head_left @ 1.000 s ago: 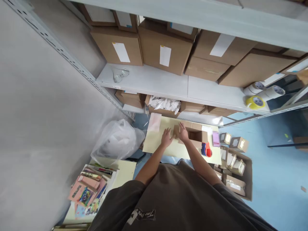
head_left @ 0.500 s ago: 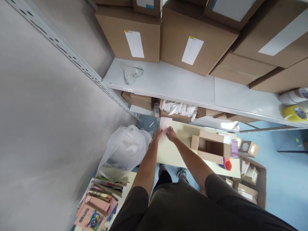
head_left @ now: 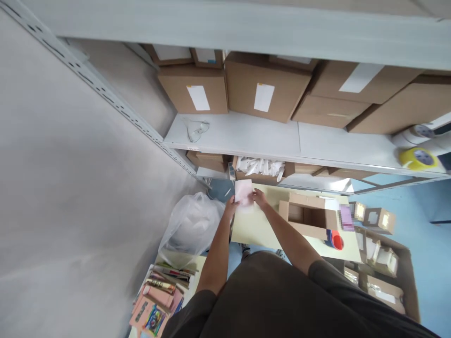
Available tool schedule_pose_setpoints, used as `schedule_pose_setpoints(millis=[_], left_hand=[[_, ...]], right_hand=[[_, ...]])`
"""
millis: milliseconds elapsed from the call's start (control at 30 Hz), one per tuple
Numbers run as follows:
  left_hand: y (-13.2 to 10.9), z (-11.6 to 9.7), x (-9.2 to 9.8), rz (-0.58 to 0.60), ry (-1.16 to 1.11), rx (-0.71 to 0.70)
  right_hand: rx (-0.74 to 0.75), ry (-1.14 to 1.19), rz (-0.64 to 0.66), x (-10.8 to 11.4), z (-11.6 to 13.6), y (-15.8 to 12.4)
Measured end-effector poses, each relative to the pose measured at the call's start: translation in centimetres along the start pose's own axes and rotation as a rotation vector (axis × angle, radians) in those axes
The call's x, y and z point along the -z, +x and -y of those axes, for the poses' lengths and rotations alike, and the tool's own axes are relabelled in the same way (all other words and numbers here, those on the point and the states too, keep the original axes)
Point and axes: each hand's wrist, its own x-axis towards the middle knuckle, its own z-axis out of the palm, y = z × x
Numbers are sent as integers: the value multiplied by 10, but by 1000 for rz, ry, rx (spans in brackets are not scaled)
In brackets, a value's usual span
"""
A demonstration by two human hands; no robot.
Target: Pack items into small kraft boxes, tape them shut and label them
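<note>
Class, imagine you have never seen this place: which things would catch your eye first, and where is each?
The bright yellow tape roll stands out at the right of the grey shelf. Below, the left hand and right hand meet at a pale pink sheet over the cream table, with an open cardboard box to its right. A bulging translucent plastic bag sits left of the table.

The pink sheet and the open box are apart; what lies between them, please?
The head view shows the right hand, forearm and tabletop between sheet and box.
</note>
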Motion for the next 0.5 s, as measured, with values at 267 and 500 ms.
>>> schedule_pose_setpoints(millis=[267,500], left_hand=[[-39,-49,-98,128,-37,-76],[-81,-45,-267,128,128,-85]], right_hand=[[198,173,-17,139,26,-71],[238,-122,-179,291,11,-116]])
